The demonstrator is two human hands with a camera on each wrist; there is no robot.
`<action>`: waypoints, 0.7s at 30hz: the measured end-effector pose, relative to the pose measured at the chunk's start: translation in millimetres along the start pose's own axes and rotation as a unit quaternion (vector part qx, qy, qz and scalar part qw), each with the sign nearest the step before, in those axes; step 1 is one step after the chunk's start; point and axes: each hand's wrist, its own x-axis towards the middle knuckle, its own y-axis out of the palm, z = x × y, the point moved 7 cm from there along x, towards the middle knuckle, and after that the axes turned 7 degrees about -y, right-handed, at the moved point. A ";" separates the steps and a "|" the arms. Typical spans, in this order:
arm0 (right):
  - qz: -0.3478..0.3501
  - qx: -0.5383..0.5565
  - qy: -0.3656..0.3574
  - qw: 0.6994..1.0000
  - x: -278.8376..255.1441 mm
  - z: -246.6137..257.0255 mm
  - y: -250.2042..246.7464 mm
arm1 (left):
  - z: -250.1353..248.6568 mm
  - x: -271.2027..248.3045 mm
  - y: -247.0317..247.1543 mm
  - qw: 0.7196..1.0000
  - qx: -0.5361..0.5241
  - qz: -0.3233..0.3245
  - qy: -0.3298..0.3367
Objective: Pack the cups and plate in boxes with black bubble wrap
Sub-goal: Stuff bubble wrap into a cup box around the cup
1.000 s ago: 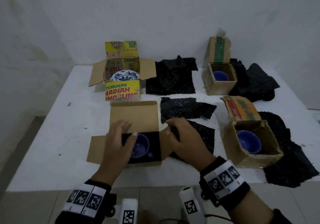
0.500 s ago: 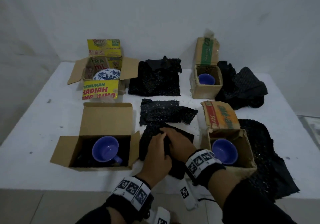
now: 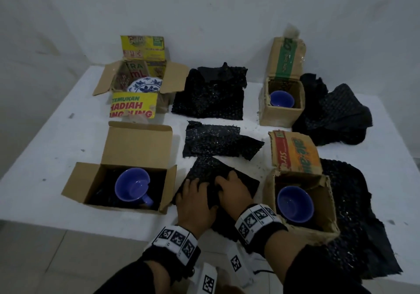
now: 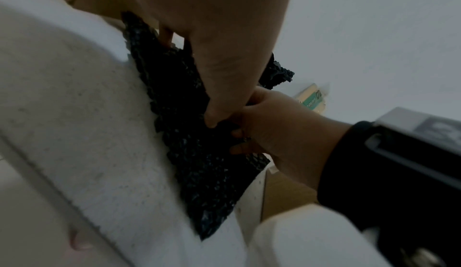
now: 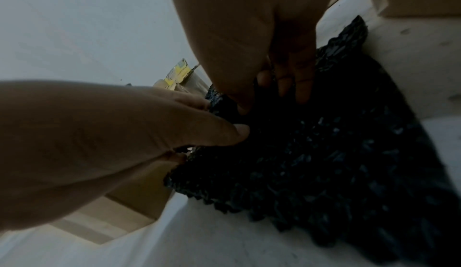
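Note:
A black bubble wrap sheet point(image 3: 204, 168) lies on the white table point(image 3: 45, 157) at the front centre. My left hand point(image 3: 193, 203) and right hand point(image 3: 234, 189) sit side by side on it. In the right wrist view the left hand point(image 5: 99, 133) pinches a fold of the sheet point(image 5: 324, 162), thumb on top. In the left wrist view the right hand point(image 4: 274, 129) curls its fingers into the sheet point(image 4: 199, 162). A blue cup point(image 3: 133, 185) lies in the front left box point(image 3: 79, 180). Other blue cups point(image 3: 294, 204) point(image 3: 281, 98) sit in two right boxes. A patterned plate point(image 3: 145, 84) stands in the yellow box point(image 3: 134, 105).
More black wrap lies at the middle point(image 3: 218, 141), at the back centre point(image 3: 211, 96), at the back right point(image 3: 336, 116) and under the front right box point(image 3: 329, 203). The table's front edge runs just under my wrists. A white wall stands behind.
Both hands left the front left box and moved right onto the black sheet. Over the last half second they have stayed on it, gathering it slightly.

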 end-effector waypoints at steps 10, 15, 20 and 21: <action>-0.156 0.027 0.025 0.987 -23.3 14.2 -70.7 | -31.2 -20.9 -71.9 0.949 -0.258 -0.137 0.119; -0.194 0.160 -0.059 0.966 -36.3 42.9 -117.9 | -38.6 -43.9 -132.0 0.899 -0.332 -0.169 0.231; -0.225 0.247 -0.184 0.924 -42.4 98.7 -147.9 | 6.6 -43.9 -179.5 0.876 -0.402 -0.162 0.213; -0.229 0.256 -0.208 0.916 -41.3 111.4 -147.6 | 19.9 -41.7 -185.0 0.876 -0.408 -0.156 0.207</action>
